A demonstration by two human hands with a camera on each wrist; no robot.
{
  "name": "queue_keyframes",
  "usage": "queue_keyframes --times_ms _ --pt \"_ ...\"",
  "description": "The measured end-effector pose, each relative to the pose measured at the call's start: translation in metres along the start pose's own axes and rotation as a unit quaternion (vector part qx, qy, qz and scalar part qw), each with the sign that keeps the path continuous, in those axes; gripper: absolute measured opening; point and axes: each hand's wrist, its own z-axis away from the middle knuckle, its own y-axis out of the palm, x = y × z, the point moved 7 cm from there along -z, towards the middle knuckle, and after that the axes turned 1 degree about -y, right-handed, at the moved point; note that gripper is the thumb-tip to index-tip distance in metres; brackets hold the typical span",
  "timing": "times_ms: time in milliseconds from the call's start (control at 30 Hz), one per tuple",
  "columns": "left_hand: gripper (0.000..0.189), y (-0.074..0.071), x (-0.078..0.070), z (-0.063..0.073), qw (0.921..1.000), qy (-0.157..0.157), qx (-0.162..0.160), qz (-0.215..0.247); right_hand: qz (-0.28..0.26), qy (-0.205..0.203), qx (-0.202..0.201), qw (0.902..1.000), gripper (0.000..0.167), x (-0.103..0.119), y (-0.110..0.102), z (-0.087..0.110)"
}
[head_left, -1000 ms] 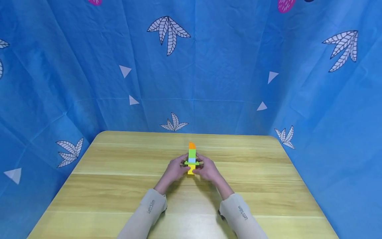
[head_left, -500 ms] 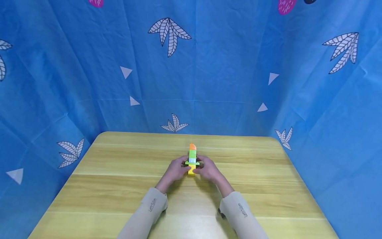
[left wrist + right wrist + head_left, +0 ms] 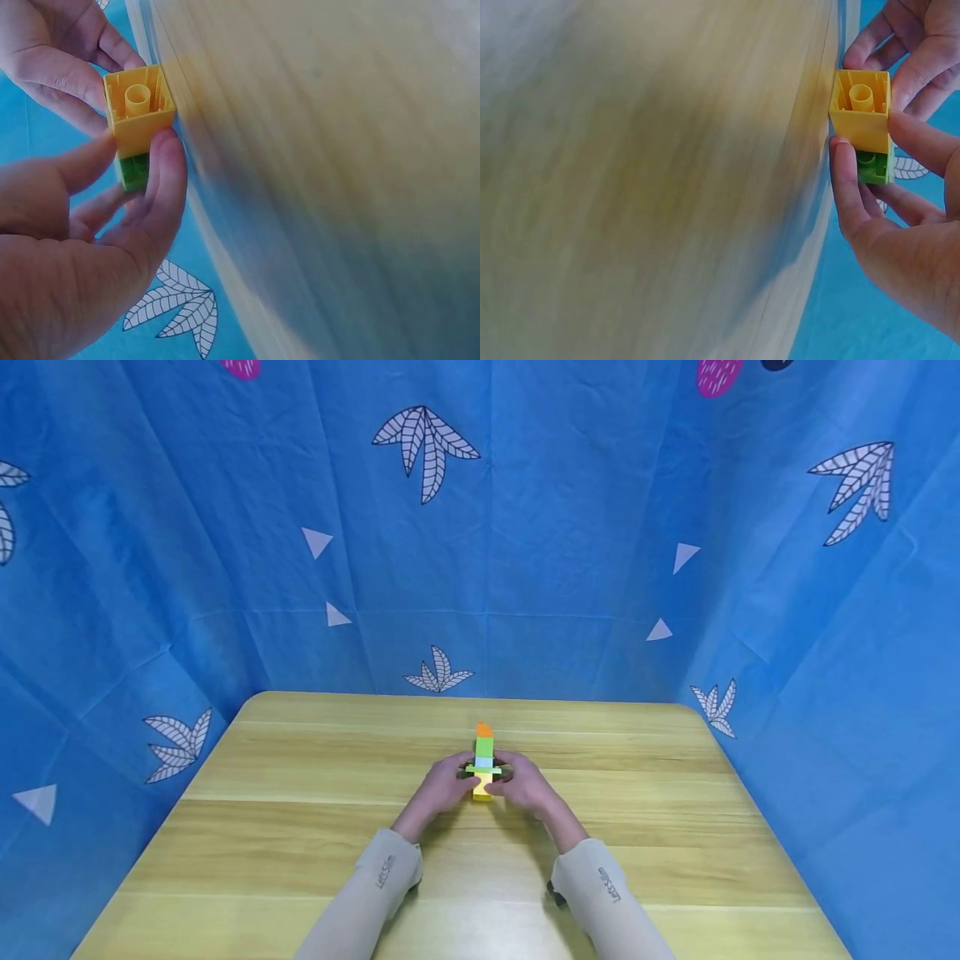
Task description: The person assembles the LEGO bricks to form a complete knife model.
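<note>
Both hands hold a small model of stacked toy building bricks between them, over the far middle of the table. In the head view an orange curved brick [image 3: 484, 730] tops a green brick [image 3: 484, 747], then a light blue brick [image 3: 483, 762], a wide flat green plate [image 3: 483, 770] and a yellow brick [image 3: 482, 789]. My left hand [image 3: 446, 782] grips the left side, my right hand [image 3: 525, 786] the right, thumbs at the yellow brick. The wrist views show the hollow underside of the yellow brick [image 3: 140, 101], facing the cameras. Fingers hide parts of the model's sides.
The wood-grain table [image 3: 315, 843] spreads out on every side of the hands. A blue cloth [image 3: 570, 527] printed with leaves and triangles hangs behind and at both sides of it. Light sleeves [image 3: 360, 893] cover the forearms.
The hands and the brick model stay in nearly the same place and grip. The whole head view has shifted slightly downward since a second ago.
</note>
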Motion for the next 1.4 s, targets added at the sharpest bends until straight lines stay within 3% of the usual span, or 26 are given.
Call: queue_keyframes --times_ms 200,600,1400 --pt "0.045 0.0022 -0.0003 -0.0023 0.9999 0.010 0.002 -0.002 -0.006 -0.011 0.015 0.9998 0.062 0.0017 0.0005 0.0006" --pt "0.044 0.0054 -0.0007 -0.0031 0.9999 -0.006 0.007 0.006 -0.005 0.003 0.015 0.9999 0.058 -0.0026 -0.0025 0.0040" --pt "0.040 0.0021 0.0014 -0.0065 0.9996 -0.018 0.007 -0.022 -0.011 0.004 0.021 0.9997 0.053 -0.0014 0.0013 -0.0008"
